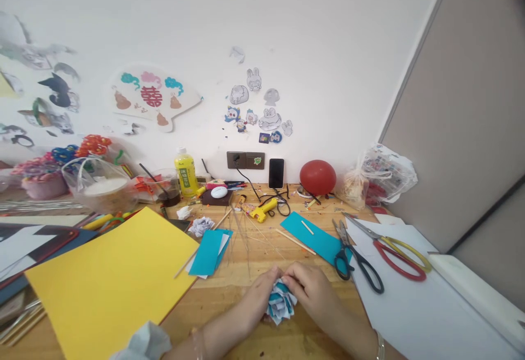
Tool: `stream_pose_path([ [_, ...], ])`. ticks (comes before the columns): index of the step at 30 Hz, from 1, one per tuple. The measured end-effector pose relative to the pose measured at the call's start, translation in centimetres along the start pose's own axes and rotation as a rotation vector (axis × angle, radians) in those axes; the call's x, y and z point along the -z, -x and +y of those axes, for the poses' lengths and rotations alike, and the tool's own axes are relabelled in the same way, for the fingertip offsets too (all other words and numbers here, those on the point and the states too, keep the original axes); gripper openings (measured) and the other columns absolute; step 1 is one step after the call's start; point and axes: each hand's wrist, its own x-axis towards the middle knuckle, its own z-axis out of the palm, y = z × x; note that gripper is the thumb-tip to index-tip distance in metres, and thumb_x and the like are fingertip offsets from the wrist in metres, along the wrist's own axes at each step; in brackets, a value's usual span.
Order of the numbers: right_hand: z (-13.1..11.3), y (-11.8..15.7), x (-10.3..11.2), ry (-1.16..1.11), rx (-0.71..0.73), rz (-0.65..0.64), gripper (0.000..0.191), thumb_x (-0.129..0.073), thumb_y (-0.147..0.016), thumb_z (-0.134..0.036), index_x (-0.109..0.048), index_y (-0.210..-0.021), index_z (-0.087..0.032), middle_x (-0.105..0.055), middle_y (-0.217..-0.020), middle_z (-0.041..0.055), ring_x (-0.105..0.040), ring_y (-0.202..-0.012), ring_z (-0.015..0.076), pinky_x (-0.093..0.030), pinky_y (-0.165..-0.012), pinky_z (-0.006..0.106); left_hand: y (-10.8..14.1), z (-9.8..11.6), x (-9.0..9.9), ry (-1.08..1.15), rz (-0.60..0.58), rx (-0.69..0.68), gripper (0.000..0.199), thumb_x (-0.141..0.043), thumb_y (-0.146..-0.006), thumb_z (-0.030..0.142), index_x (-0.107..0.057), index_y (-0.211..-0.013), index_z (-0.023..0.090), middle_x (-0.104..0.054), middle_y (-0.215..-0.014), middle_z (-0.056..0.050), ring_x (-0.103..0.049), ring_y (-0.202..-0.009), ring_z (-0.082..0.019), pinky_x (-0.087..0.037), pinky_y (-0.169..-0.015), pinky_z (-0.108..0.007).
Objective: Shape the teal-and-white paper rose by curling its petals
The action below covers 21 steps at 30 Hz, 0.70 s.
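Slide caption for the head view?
Left hand and right hand hold a blue-white paper flower at a wooden table.

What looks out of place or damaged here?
Mostly clutter: crumpled paper looks like scrap beside the flat blue sheets, and the yellow glue gun lies tipped on its side. No liquid spill visible; the held paper flower shows no obvious damage.
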Motion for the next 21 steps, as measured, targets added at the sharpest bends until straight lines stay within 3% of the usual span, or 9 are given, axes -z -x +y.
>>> stream_pose_path([
  [7, 0.4, 0.3, -0.8, 0.079, 0.032, 0.082, 0.031, -0.04, -0.089, -0.031, -0.058, -0.067, -0.02, -0.064, -0.064, 0.0036, -0.059, -0.061, 0.0172, -0.04, -0.056, 0.025, 0.0, 0.1, -0.2, 0.032, 0.002, 0.026, 0.046, -0.043, -0.075, 0.061, -0.055, -0.068, 0.016, -0.05, -0.055, 0.003, -0.048, -0.056, -0.014, -0.038, -0.058, -0.025],
  [14, -0.8, 0.3, 0.3, -0.469, -0.075, 0.075, 0.024, -0.044, -0.085, -0.039, -0.055, -0.081, -0.019, -0.061, -0.07, 0.0015, -0.058, -0.065, 0.0157, -0.044, -0.057, 0.024, 0.5, 1.4, -0.5, 0.092, 0.009, 0.13, 0.031, -0.049, -0.073, 0.048, -0.053, -0.068, 0.018, -0.05, -0.053, 0.004, -0.046, -0.049, -0.012, -0.03, -0.045, -0.02],
  [18, -0.9, -0.1, 0.9, -0.509, -0.19, 0.243, 0.027, -0.046, -0.083, -0.043, -0.053, -0.076, -0.019, -0.054, -0.067, -0.0001, -0.054, -0.065, 0.0156, -0.042, -0.054, 0.023, 0.6, 2.2, -0.8, 0.152, -0.031, 0.193, 0.023, -0.048, -0.069, 0.038, -0.054, -0.064, 0.016, -0.052, -0.051, 0.003, -0.045, -0.042, -0.01, -0.023, -0.038, -0.018],
  [21, -0.6, -0.5, 1.0, -0.477, -0.229, 0.286, 0.028, -0.045, -0.083, -0.043, -0.051, -0.07, -0.019, -0.05, -0.064, -0.0011, -0.05, -0.063, 0.015, -0.04, -0.053, 0.022, 0.6, 2.5, -0.8, 0.204, -0.075, 0.221, 0.021, -0.047, -0.067, 0.034, -0.057, -0.068, 0.016, -0.055, -0.052, 0.001, -0.046, -0.041, -0.01, -0.02, -0.036, -0.018],
])
